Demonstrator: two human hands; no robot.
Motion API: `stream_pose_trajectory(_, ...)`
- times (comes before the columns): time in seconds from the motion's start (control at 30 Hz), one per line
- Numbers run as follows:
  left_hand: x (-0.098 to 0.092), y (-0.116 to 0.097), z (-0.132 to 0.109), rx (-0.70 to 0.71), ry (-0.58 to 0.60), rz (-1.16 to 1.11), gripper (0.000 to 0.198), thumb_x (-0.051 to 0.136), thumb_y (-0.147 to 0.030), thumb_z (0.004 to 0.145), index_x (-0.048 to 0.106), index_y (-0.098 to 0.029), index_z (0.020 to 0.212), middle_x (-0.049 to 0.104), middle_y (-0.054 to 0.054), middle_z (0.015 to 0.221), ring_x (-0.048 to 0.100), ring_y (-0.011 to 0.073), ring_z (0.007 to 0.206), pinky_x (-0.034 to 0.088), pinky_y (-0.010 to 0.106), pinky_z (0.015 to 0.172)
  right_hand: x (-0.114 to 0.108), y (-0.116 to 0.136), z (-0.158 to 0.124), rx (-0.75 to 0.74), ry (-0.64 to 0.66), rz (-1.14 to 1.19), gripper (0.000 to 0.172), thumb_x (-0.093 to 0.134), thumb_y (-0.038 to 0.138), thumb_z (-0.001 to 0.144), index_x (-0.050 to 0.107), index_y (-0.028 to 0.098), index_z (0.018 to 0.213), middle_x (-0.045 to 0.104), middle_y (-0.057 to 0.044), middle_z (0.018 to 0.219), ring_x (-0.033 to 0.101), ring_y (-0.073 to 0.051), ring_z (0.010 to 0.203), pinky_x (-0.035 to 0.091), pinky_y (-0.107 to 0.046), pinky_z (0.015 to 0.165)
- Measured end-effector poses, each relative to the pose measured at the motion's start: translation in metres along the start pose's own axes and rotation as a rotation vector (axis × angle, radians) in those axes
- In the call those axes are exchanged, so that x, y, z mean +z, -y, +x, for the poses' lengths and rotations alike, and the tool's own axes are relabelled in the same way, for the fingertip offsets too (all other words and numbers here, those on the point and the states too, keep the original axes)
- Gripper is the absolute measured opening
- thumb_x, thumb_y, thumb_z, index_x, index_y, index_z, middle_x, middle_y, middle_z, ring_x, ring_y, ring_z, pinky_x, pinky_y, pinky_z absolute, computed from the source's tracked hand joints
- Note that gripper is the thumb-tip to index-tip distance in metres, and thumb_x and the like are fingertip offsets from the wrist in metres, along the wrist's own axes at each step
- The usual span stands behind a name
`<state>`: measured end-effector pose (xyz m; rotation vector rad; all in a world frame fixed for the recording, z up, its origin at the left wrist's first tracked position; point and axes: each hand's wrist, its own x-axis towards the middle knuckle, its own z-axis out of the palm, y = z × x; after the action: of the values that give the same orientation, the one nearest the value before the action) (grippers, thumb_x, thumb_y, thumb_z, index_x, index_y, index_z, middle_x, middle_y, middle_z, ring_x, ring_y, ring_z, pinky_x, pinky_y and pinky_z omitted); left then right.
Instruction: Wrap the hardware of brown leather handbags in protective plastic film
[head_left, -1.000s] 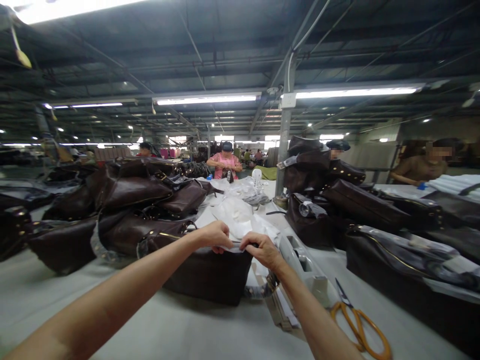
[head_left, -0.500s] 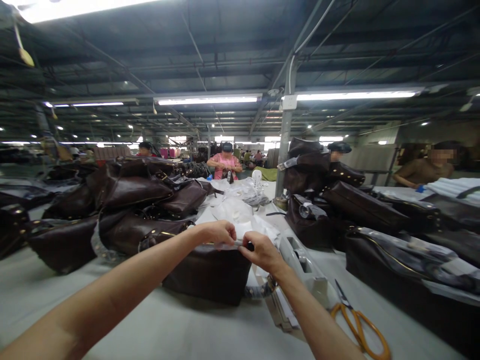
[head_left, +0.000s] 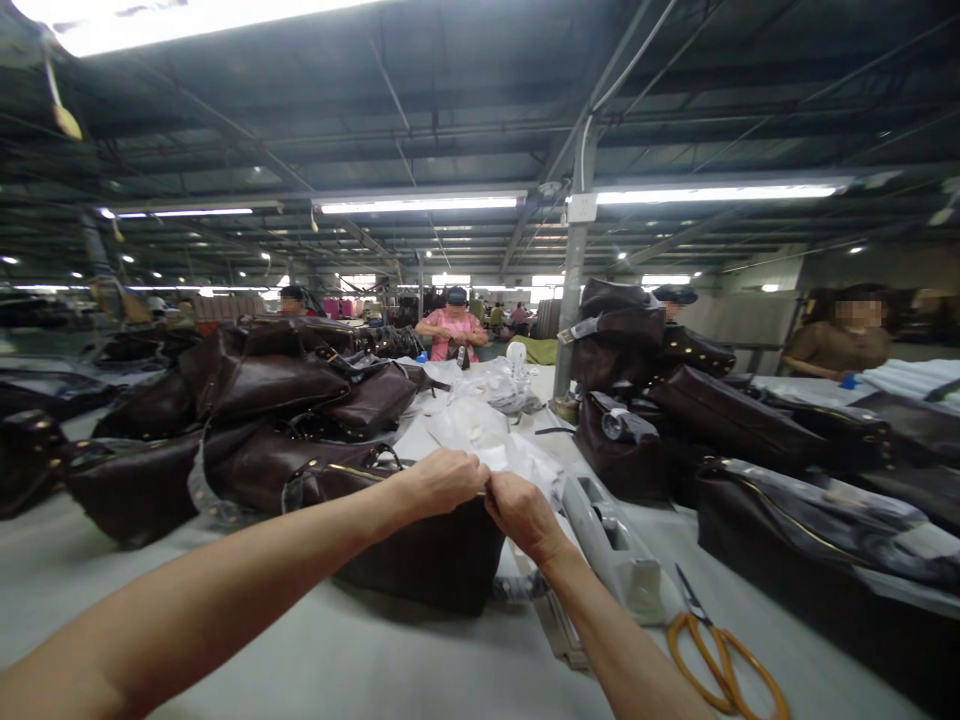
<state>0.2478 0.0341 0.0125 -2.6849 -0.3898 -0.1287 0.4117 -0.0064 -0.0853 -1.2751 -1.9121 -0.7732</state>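
Note:
A dark brown leather bag (head_left: 427, 560) stands upright on the table in front of me. My left hand (head_left: 450, 478) is closed over the right end of its top edge, knuckles up. Right beside it, nearly touching, my right hand (head_left: 523, 512) is closed at the bag's upper right corner. What the fingers pinch is hidden behind the hands. A gold zipper (head_left: 356, 471) shows along the bag's top, left of my hands. From the bag's right side a plastic-wrapped strap (head_left: 517, 587) hangs down onto the table.
Orange-handled scissors (head_left: 724, 650) lie at the lower right, beside a grey tape dispenser (head_left: 611, 545). Brown bags are piled at left (head_left: 262, 375) and right (head_left: 739, 415). Clear plastic and white paper (head_left: 472, 420) lie ahead. A metal post (head_left: 574, 300) rises behind; co-workers sit beyond.
My hands have come together at the bag's top edge, fingers now closed tighter. Clear film seen between them before is hidden now. The view has shifted slightly.

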Motion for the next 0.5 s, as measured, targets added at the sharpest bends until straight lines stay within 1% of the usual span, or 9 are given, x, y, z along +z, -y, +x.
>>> stream_pose_trajectory(0.07, 0.006, -0.004, -0.003, 0.017, -0.024, 0.049, 0.02, 0.04, -0.009, 0.089, 0.06, -0.011, 0.089, 0.065, 0.014, 0.08, 0.066, 0.0244, 0.073, 0.05, 0.031, 0.061, 0.0, 0.002, -0.001, -0.005, -0.019, -0.01, 0.019, 0.039, 0.011, 0.087, 0.054, 0.018, 0.077, 0.058, -0.003, 0.066, 0.054, -0.016, 0.062, 0.038, -0.027, 0.059)
stream_pose_trajectory(0.13, 0.009, -0.004, -0.008, 0.001, -0.024, -0.014, 0.024, 0.036, -0.009, 0.09, 0.06, -0.01, 0.09, 0.064, 0.016, 0.083, 0.066, 0.0259, 0.076, 0.051, 0.034, 0.063, 0.0, 0.004, -0.003, -0.012, -0.03, -0.013, 0.019, 0.04, 0.01, 0.087, 0.054, 0.018, 0.077, 0.058, -0.003, 0.067, 0.054, -0.016, 0.063, 0.039, -0.026, 0.059)
stream_pose_trajectory(0.23, 0.006, 0.004, -0.022, -0.152, 0.056, -0.387, 0.019, 0.043, -0.01, 0.086, 0.06, -0.012, 0.093, 0.065, 0.014, 0.088, 0.065, 0.0258, 0.084, 0.051, 0.037, 0.074, -0.003, 0.007, -0.005, -0.025, -0.035, -0.007, 0.02, 0.041, 0.009, 0.087, 0.054, 0.018, 0.077, 0.057, -0.003, 0.066, 0.054, -0.017, 0.063, 0.039, -0.027, 0.06)
stream_pose_trajectory(0.3, 0.001, 0.016, -0.029, -0.259, 0.164, -0.713, 0.017, 0.05, -0.016, 0.083, 0.061, -0.014, 0.096, 0.067, 0.01, 0.088, 0.066, 0.023, 0.082, 0.051, 0.035, 0.074, -0.006, 0.008, -0.007, -0.036, -0.031, 0.004, 0.02, 0.041, 0.008, 0.088, 0.055, 0.018, 0.077, 0.057, -0.003, 0.066, 0.055, -0.016, 0.063, 0.04, -0.026, 0.06)
stream_pose_trajectory(0.33, -0.001, 0.022, -0.03, -0.301, 0.241, -0.918, 0.019, 0.052, -0.024, 0.083, 0.061, -0.015, 0.097, 0.068, 0.009, 0.088, 0.066, 0.0219, 0.08, 0.052, 0.033, 0.072, -0.007, 0.008, -0.007, -0.041, -0.026, 0.011, 0.021, 0.041, 0.007, 0.088, 0.055, 0.018, 0.077, 0.057, -0.002, 0.066, 0.055, -0.016, 0.064, 0.04, -0.026, 0.061)
stream_pose_trajectory(0.37, -0.001, 0.028, -0.03, -0.342, 0.329, -1.135, 0.025, 0.052, -0.033, 0.084, 0.062, -0.015, 0.097, 0.068, 0.009, 0.089, 0.067, 0.0215, 0.079, 0.052, 0.033, 0.07, -0.008, 0.008, -0.007, -0.046, -0.019, 0.019, 0.021, 0.041, 0.007, 0.088, 0.055, 0.019, 0.076, 0.057, -0.002, 0.066, 0.055, -0.016, 0.064, 0.04, -0.026, 0.061)
stream_pose_trajectory(0.43, 0.002, 0.037, -0.024, -0.449, 0.515, -1.537, 0.042, 0.047, -0.052, 0.085, 0.064, -0.014, 0.091, 0.07, 0.011, 0.087, 0.067, 0.0221, 0.077, 0.053, 0.034, 0.068, -0.011, 0.009, -0.008, -0.056, -0.004, 0.035, 0.023, 0.04, 0.008, 0.089, 0.055, 0.019, 0.075, 0.057, -0.002, 0.066, 0.055, -0.016, 0.064, 0.041, -0.026, 0.061)
stream_pose_trajectory(0.47, 0.006, 0.038, -0.019, -0.511, 0.598, -1.663, 0.05, 0.044, -0.058, 0.085, 0.065, -0.013, 0.086, 0.07, 0.012, 0.084, 0.068, 0.0226, 0.076, 0.053, 0.034, 0.068, -0.012, 0.009, -0.007, -0.061, 0.002, 0.042, 0.025, 0.039, 0.008, 0.089, 0.055, 0.02, 0.075, 0.057, -0.002, 0.065, 0.056, -0.016, 0.064, 0.041, -0.026, 0.061)
stream_pose_trajectory(0.5, 0.01, 0.039, -0.012, -0.556, 0.661, -1.712, 0.053, 0.042, -0.06, 0.085, 0.065, -0.012, 0.081, 0.07, 0.013, 0.079, 0.068, 0.0223, 0.073, 0.052, 0.034, 0.066, -0.013, 0.009, -0.007, -0.067, 0.009, 0.048, 0.026, 0.038, 0.008, 0.09, 0.055, 0.02, 0.074, 0.057, -0.002, 0.065, 0.056, -0.015, 0.063, 0.042, -0.026, 0.062)
